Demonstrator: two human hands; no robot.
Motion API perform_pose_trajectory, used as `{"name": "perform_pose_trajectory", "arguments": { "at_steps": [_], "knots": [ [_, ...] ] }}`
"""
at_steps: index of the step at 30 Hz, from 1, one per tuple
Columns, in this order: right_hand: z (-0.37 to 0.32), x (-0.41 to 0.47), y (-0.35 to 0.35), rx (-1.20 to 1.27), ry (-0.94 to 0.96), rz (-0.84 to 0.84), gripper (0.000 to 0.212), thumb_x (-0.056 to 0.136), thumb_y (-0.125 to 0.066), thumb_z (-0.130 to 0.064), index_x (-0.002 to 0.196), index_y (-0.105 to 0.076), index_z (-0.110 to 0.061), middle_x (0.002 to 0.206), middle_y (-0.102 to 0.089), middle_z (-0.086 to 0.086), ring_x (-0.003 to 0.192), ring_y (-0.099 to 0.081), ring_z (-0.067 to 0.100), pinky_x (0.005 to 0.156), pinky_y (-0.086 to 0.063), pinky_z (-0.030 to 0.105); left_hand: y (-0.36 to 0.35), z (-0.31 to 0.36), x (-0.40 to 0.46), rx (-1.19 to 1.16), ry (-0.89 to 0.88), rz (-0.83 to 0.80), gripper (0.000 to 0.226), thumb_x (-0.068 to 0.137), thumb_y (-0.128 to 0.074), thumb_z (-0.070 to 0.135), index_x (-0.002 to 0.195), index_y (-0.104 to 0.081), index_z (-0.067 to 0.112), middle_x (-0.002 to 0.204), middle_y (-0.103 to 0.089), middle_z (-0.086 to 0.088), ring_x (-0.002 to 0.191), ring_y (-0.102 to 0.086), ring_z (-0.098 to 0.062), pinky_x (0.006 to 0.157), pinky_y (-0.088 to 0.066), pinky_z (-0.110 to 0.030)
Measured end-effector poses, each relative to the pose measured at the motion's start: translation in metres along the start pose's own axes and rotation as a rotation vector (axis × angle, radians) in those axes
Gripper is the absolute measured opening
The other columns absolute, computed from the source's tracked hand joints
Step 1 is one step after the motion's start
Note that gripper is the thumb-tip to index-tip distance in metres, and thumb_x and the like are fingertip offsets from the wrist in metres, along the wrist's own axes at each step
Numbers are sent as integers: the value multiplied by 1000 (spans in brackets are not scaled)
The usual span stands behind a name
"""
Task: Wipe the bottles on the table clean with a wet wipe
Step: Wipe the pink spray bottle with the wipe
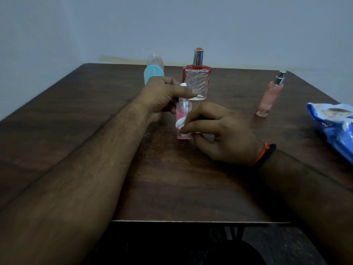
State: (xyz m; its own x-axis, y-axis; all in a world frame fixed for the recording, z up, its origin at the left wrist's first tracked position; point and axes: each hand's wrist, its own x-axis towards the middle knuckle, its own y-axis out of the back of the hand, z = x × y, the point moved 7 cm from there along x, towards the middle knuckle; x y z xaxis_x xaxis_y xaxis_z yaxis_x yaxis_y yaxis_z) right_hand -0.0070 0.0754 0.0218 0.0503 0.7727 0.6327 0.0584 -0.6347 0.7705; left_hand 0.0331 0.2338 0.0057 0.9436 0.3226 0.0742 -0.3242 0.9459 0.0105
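A small clear bottle of pink liquid (183, 111) with a white cap stands upright in the middle of the dark wooden table (95, 115). My left hand (164, 96) grips its neck from the left, thumb across the front. My right hand (217, 131) pinches a folded white wet wipe (180, 123) and presses it against the bottle's lower side. Behind stand a blue bottle (153, 72), partly hidden by my left hand, and a square red-edged perfume bottle (197, 81) with a silver cap. A slim pink spray bottle (269, 96) stands at the right.
A blue and white wet wipe pack (334, 127) lies at the table's right edge. Fine specks are scattered on the wood just left of the pink bottle. The table's near edge (191, 221) runs below my forearms. A plain wall rises behind.
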Motion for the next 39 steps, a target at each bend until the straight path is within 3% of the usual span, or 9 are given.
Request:
{"name": "perform_pose_trajectory", "arguments": {
  "at_steps": [3,5,12,16,21,26,28,33,39],
  "knots": [
    [0,-3,-2,91,-44,-76,16,84,-63,-13,89,-78,-10,94,-67,4,86,-63,11,75,-52,26,4,2,1,-7,7,11,34,65,-88,12,63,-54,16,56,-60,4,51,-53,-12,52,-42,-29],
    [1,-5,-2,96,-51,-83,16,84,-62,-16,86,-78,-11,91,-66,4,80,-63,13,68,-53,32,7,2,2,-18,10,19,34,64,-88,11,62,-55,16,60,-62,2,53,-54,-12,51,-43,-27],
    [25,-9,24,-49,-197,256,13,86,-68,1,97,-75,-3,98,-65,11,85,-63,21,73,-52,33,4,3,1,15,12,-16,19,72,-83,9,75,-64,8,68,-67,1,59,-63,-10,54,-53,-25],
    [28,-7,15,-26,-191,186,17,90,-67,-4,105,-75,-6,104,-67,8,95,-63,18,81,-53,31,0,3,0,20,14,-52,20,75,-80,11,86,-67,1,74,-67,-2,63,-63,-12,56,-53,-25],
    [21,-6,9,32,-156,87,19,84,-70,-6,101,-76,-8,99,-67,8,91,-64,19,73,-54,35,2,3,-2,8,20,-29,48,74,-81,12,111,-63,-13,85,-67,-10,72,-62,-20,59,-56,-28],
    [16,-7,2,129,-147,-41,14,78,-73,-8,90,-78,-12,91,-66,0,81,-63,13,67,-54,33,0,3,-4,-19,34,-43,53,66,-81,16,110,-66,-10,108,-70,-26,95,-66,-38,89,-55,-48],
    [17,-7,4,142,-149,-18,12,77,-72,-7,87,-78,-11,90,-67,0,81,-64,13,68,-54,33,3,2,-3,-27,45,-46,42,75,-78,12,110,-67,-8,104,-73,-21,102,-68,-39,95,-53,-51],
    [30,-11,30,19,-247,350,12,84,-71,1,95,-76,-4,96,-68,9,83,-65,18,73,-53,24,3,2,0,-48,37,-72,23,84,-71,7,105,-71,-2,91,-76,-7,85,-70,-19,81,-58,-36],
    [32,-7,19,-34,-226,268,18,91,-64,-4,106,-74,-5,108,-68,9,100,-64,19,87,-53,28,-5,2,-2,-72,33,-132,25,88,-67,7,111,-68,-3,87,-75,-6,77,-71,-15,69,-60,-28]
  ]
}}
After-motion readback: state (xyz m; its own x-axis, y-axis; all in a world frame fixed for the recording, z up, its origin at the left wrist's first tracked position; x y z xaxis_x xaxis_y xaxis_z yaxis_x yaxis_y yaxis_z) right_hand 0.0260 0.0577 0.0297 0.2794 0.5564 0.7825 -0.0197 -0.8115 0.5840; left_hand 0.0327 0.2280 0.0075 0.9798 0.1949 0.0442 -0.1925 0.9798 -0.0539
